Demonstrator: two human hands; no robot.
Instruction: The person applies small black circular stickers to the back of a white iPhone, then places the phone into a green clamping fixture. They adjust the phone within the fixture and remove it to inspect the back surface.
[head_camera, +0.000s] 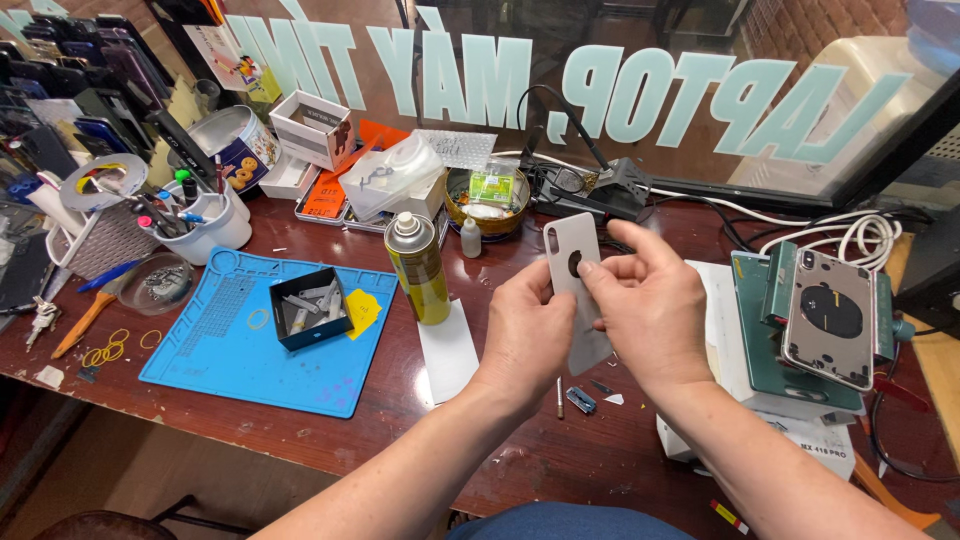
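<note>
Dark wooden desk (520, 460), scuffed, set against a glass shopfront pane with pale lettering.

Item 1: white phone back panel (572, 262), thin, with a round hole and a camera cutout. Position: raised above the middle of the desk, upright, slightly tilted. Left hand (525, 335) has its grip closed on the panel's left edge; right hand (650, 305) has its grip closed on the right edge, thumb lying across the panel face.

Item 2: blue silicone work mat (225, 345), left of the hands, flat on the desk. On it: a small black tray (311, 308) of grey parts and a yellow slip.

Item 3: yellow-green spray can (418, 268), upright, between mat and hands, beside a white sheet.

Item 4: green clamping fixture (765, 330), right of the hands, carrying a grey phone housing (830, 318) with a dark round patch.

Item 5: white cup (212, 228) of pens and tools, far left; tape rolls and a white basket near it.

Item 6: small bits and a screwdriver tip on the desk just below the hands.

Item 7: white cables, coiled at far right.
</note>
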